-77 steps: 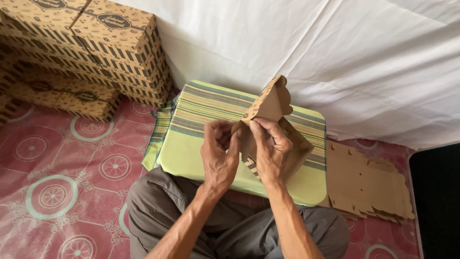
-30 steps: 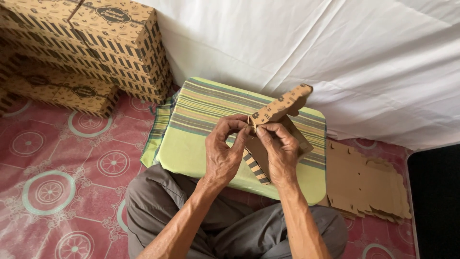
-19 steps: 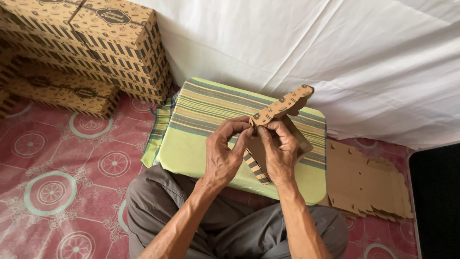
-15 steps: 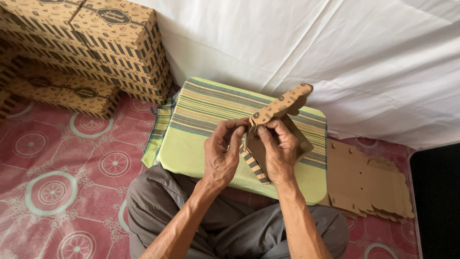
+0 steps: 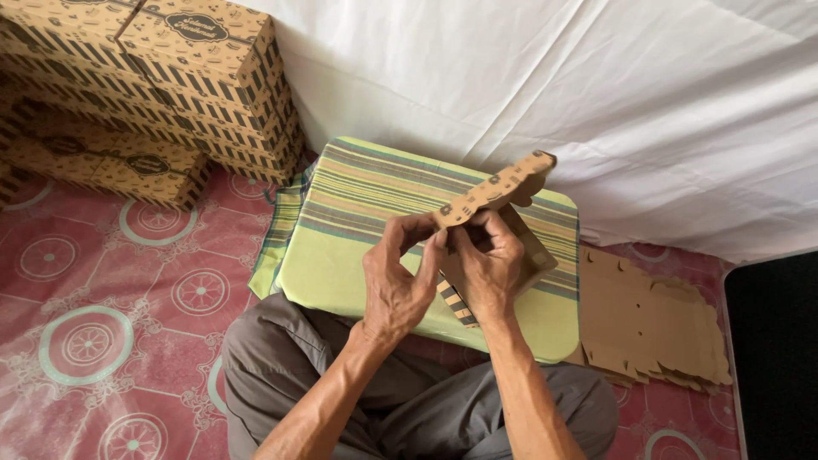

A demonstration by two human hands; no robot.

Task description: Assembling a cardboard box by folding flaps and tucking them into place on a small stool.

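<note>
Both hands pinch a half-folded brown printed cardboard box blank (image 5: 494, 223): left hand (image 5: 394, 281) curled on its flap edge, right hand (image 5: 487, 271) closed round the body. It looks light, stiff but easily creased, best gripped beside the fold lines

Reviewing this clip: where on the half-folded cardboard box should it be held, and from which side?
Probably at the lower body of the half-folded cardboard box, from the person's near side, where the left hand and right hand already pinch it. The flap juts up and away, unsupported, so gripping there would likely bend it.
</note>
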